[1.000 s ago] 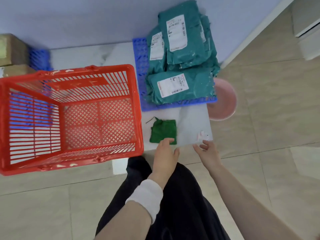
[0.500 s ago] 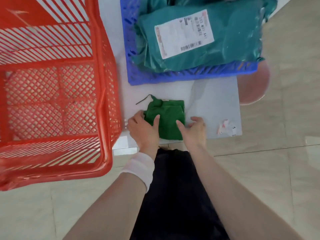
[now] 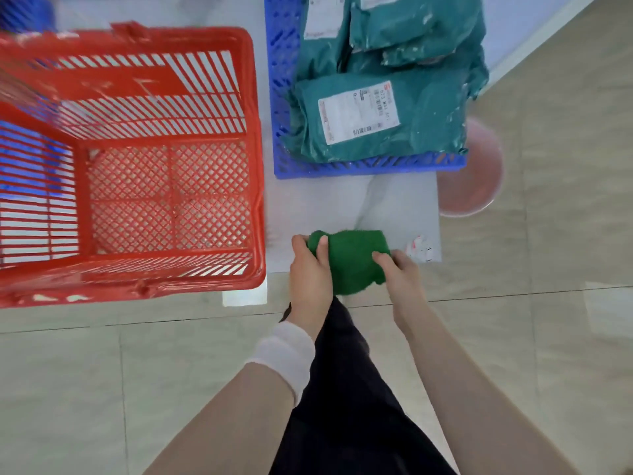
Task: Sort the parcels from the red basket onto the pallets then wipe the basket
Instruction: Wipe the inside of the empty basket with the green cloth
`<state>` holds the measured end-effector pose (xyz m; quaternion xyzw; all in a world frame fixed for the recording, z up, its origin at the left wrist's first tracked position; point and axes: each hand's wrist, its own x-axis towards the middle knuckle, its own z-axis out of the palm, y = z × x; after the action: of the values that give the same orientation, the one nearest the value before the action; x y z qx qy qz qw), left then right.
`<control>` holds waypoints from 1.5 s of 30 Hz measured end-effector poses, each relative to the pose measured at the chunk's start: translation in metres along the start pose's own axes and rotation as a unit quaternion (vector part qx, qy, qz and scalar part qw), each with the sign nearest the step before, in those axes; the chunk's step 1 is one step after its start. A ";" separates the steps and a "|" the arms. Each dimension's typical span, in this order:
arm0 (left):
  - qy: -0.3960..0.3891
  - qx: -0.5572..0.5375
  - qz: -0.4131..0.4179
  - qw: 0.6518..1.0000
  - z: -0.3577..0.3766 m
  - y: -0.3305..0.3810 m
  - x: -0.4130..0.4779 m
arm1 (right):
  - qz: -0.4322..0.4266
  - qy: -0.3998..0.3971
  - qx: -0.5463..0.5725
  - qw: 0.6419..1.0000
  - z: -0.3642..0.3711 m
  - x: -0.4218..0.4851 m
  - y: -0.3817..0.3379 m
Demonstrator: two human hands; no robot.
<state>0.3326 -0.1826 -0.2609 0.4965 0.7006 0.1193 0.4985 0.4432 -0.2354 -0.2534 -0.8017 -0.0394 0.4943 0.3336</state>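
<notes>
A folded green cloth [image 3: 352, 258] is at the near edge of the low white table [image 3: 394, 207]. My left hand [image 3: 310, 272] grips its left end, thumb over the top. My right hand [image 3: 399, 272] pinches its right side. The red basket [image 3: 253, 166] stands on the left of the table with no parcels inside. Several teal parcels [image 3: 424, 118] with white labels are stacked on the blue pallet [image 3: 284, 166] at the back right.
A pink round basin [image 3: 476, 186] sits on the floor beyond the table's right edge. Another blue pallet [image 3: 24, 10] shows at the far left behind the basket. A small sticker [image 3: 419, 246] marks the table's near right corner. Beige floor tiles lie all around.
Both hands reached the green cloth, closed on it and have drawn it toward the table's near edge, bunching it. The camera has shifted.
</notes>
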 end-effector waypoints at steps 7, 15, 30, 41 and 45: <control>0.019 -0.136 0.109 0.985 -0.064 0.090 -0.070 | -0.008 -0.114 0.332 0.936 -0.026 -0.103 -0.074; 0.025 -0.147 0.193 0.970 -0.193 0.114 -0.036 | 0.102 -0.237 0.454 0.853 0.075 -0.160 -0.140; 0.059 -0.012 0.128 0.990 -0.406 0.036 0.173 | -0.087 -0.151 0.306 0.936 0.286 -0.123 -0.247; 0.192 0.320 0.290 0.881 -0.405 0.054 0.320 | -0.544 -0.155 -0.444 0.695 0.355 -0.016 -0.274; 0.236 0.344 0.302 0.857 -0.399 0.045 0.317 | -0.562 -0.096 -0.437 0.695 0.365 0.001 -0.287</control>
<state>0.0299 0.2279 -0.2257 0.7803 0.6094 0.1290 0.0551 0.2211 0.1678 -0.1949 -0.6336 -0.7265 0.2159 0.1554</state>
